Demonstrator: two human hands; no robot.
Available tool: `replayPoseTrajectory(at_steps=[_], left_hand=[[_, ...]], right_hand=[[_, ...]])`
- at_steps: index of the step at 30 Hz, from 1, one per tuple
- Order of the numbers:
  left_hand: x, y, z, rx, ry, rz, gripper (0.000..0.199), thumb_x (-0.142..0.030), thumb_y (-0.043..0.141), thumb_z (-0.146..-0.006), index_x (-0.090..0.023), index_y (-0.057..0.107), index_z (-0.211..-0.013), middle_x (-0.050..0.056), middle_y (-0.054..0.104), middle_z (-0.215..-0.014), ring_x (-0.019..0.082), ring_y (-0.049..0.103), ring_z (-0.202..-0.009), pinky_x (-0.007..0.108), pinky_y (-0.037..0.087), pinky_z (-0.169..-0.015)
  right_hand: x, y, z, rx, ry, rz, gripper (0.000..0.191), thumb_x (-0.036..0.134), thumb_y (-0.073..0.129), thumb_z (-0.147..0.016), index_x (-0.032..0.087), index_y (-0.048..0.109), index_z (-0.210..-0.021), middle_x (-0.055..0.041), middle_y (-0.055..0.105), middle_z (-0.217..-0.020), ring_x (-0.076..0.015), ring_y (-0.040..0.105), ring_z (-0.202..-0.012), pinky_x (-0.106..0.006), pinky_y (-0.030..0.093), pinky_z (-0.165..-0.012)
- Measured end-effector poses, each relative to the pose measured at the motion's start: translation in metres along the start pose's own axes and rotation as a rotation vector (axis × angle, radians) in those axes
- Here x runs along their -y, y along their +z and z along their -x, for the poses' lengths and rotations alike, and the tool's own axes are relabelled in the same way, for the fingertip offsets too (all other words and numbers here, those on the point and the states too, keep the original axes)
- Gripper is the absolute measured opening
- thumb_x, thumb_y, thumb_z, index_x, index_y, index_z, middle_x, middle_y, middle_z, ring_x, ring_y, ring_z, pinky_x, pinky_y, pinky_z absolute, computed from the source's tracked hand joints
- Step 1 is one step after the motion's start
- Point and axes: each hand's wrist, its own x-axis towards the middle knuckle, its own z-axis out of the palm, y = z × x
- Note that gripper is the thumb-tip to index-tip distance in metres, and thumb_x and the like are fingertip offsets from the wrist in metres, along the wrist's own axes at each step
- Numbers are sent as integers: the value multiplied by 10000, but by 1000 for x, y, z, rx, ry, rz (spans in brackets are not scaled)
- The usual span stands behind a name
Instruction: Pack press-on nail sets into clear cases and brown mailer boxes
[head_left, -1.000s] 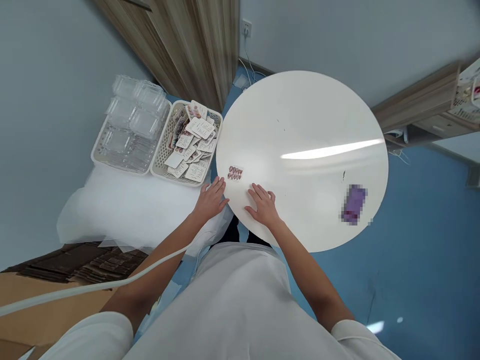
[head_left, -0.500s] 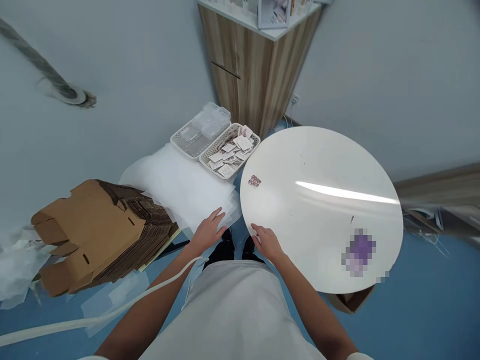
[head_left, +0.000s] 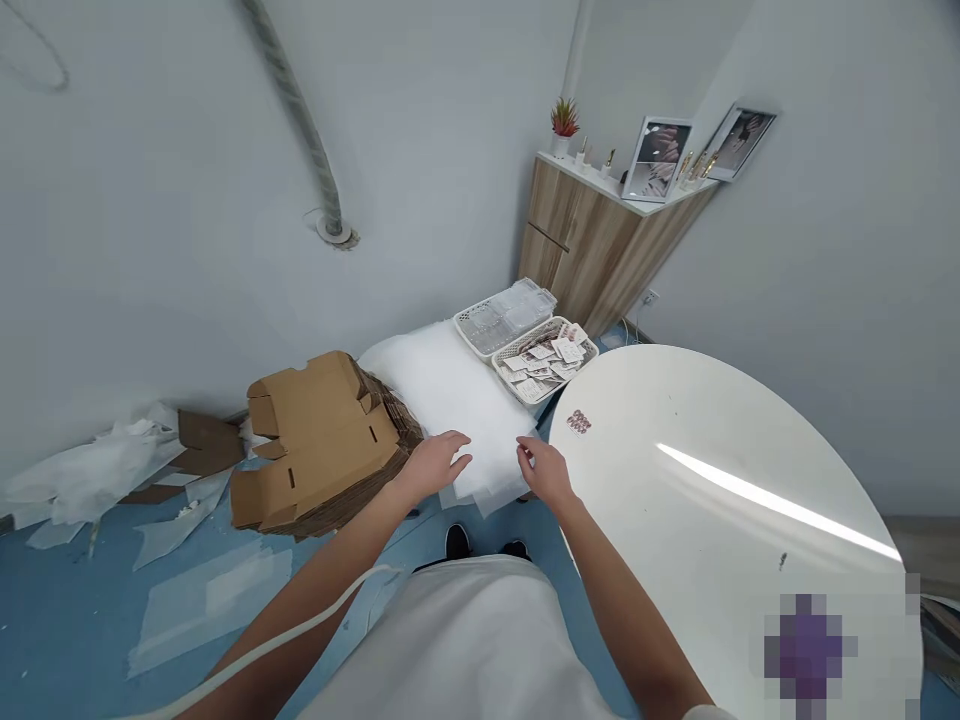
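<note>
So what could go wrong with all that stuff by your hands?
The white sheets look thin and jut out unevenly near the left hand and right hand, so a bump might make some slide off. The cards are heaped loosely in their basket, so a knock might spill a few. The small card lies near the edge of the table, so an arm could brush it off.
</note>
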Motion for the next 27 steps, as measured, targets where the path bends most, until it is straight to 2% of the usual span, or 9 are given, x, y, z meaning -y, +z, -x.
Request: replayPoseTrajectory(at_steps=[5, 9, 12, 16, 20, 23, 27], left_hand=[[25, -15, -12, -42, -12, 61, 362, -390, 388, -823, -187, 567, -1063, 77, 615, -1051, 205, 605, -868, 345, 466, -783], [32, -22, -47, -11, 36, 85, 373, -403, 400, -820, -182, 568, -1068, 82, 600, -1093, 227, 566, -983, 360, 453, -826], [35, -24, -82, -18, 46, 119, 384, -405, 424, -811, -172, 559, -1084, 89, 589, -1116, 235, 552, -1012, 368, 451, -840], [43, -24, -129, -16, -17, 165, 400, -405, 456, -795, -158, 552, -1096, 102, 601, -1085, 233, 579, -968, 360, 475, -808], [56, -23, -173, 0, -60, 168, 410, -397, 467, -790, -168, 537, -1122, 104, 596, -1097, 235, 570, -996, 364, 463, -845], [69, -20, -207, 15, -85, 127, 451, -409, 460, -793, -146, 512, -1156, 127, 525, -1211, 258, 485, -1122, 398, 395, -938], [87, -13, -255, 40, -64, 84, 556, -426, 484, -774, -112, 437, -1231, 155, 365, -1354, 290, 334, -1245, 432, 306, -1005]], right_hand=[[20, 19, -15, 59, 19, 4, 278, 259, 379, -831, 215, 568, -1030, -31, 665, -893, -155, 606, -689, -304, 467, -669], [16, 20, -38, 72, 57, 4, 288, 256, 391, -825, 210, 547, -1062, -47, 649, -935, -163, 599, -734, -310, 468, -685], [1, 15, -70, 16, 64, -6, 299, 260, 409, -815, 196, 539, -1076, -64, 624, -989, -181, 582, -821, -338, 462, -751], [-28, 10, -126, -80, 117, -84, 308, 280, 454, -785, 182, 544, -1063, -87, 592, -1010, -207, 554, -897, -375, 453, -789], [-54, 13, -176, -118, 288, -252, 381, 347, 488, -758, 165, 527, -1089, -116, 562, -1065, -197, 566, -826, -366, 472, -735], [-71, 18, -205, -106, 410, -336, 439, 365, 473, -766, 168, 482, -1159, -127, 528, -1143, -195, 571, -848, -345, 484, -698], [-89, 22, -241, -87, 339, -220, 477, 324, 485, -764, 162, 450, -1211, -149, 400, -1304, -242, 523, -1006, -410, 438, -831]])
